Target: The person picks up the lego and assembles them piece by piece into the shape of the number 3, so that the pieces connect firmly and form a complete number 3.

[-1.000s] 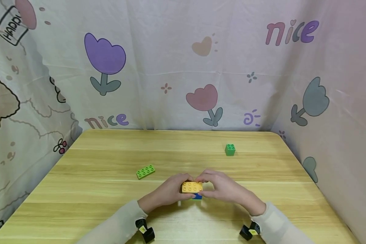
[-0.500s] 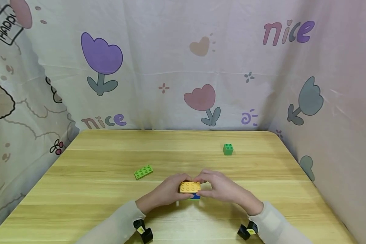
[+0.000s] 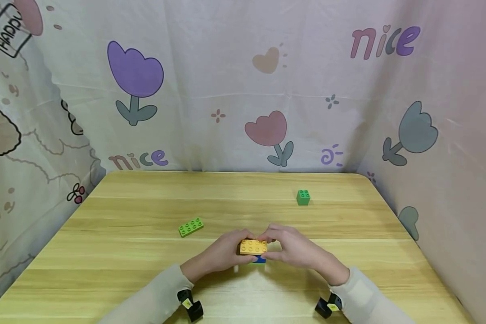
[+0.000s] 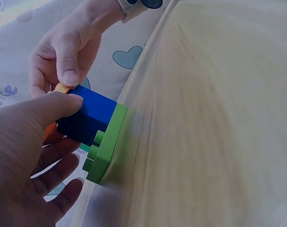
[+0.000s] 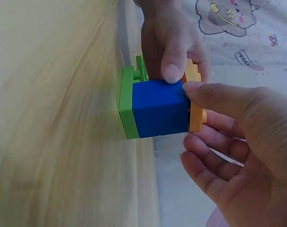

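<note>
A pale curtain printed with flowers, hearts and the word "nice" hangs behind a light wooden desk. At the near middle of the desk, the yellow brick lies studs-up across the blue brick, which sits on the green base. Some studs of the base are uncovered on the left, below the overhanging part of the yellow brick. Whether the base touches the desk I cannot tell.

The left hand and right hand pinch the yellow brick from its two ends, thumbs on the near side, close to the seam with the blue brick; the lower fingers are loosely curled away from the stack. Farther back on the desk, the lime brick lies to the left and the small green brick to the right, both untouched.

The step in hand looks like seating yellow on blue; how tightly they are joined does not show. To do it well, I would square the edges first, then press straight down directly above the blue brick. Pushing on the unsupported left end could tip it. Thumbs are best kept off the seam.
</note>
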Motion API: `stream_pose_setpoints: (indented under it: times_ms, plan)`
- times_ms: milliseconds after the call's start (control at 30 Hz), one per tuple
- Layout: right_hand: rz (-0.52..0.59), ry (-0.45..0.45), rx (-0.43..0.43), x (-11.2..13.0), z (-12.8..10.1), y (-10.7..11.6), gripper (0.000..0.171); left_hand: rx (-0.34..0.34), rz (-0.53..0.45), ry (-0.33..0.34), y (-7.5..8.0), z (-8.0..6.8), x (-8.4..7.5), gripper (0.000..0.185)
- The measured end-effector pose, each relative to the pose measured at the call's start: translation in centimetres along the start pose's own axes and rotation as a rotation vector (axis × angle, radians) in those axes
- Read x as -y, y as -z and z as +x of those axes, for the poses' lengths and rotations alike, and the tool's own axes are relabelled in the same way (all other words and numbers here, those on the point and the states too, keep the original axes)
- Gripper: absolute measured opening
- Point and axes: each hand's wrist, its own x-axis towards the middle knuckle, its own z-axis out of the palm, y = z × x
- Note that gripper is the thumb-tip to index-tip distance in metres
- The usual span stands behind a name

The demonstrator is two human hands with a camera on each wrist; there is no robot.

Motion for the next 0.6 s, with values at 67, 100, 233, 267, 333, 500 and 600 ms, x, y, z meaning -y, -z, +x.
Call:
stream_pose_setpoints:
  times_ms: [67, 100, 233, 267, 333, 500, 600]
  plan:
    - [-0.010, 0.002, -0.001, 0.1, 0.0, 0.0, 0.035, 0.003, 0.001, 0.003, 0.0, 0.0, 0.0, 0.037]
    - [-0.017, 0.003, 0.000, 0.1, 0.1, 0.0, 0.035, 0.005, 0.002, 0.004, 0.0, 0.0, 0.0, 0.037]
    - [-0.052, -0.002, 0.011, 0.7, 0.1, 0.1, 0.033, 0.007, 0.000, 0.003, 0.0, 0.1, -0.1, 0.034]
    - [-0.059, -0.002, 0.010, 0.9, 0.1, 0.1, 0.033, 0.008, -0.001, 0.002, 0.0, 0.1, -0.1, 0.033]
    - [-0.070, 0.001, 0.002, 1.1, 0.1, 0.0, 0.032, 0.010, 0.003, 0.001, 0.0, 0.1, -0.1, 0.033]
    - [-0.083, 0.000, -0.038, 1.4, 0.2, -0.4, 0.029, 0.017, 0.022, 0.008, 0.0, 0.2, -0.2, 0.035]
    - [-0.064, -0.016, -0.049, 1.5, 0.3, -0.6, 0.028, 0.024, 0.035, 0.010, 0.1, 0.1, -0.3, 0.036]
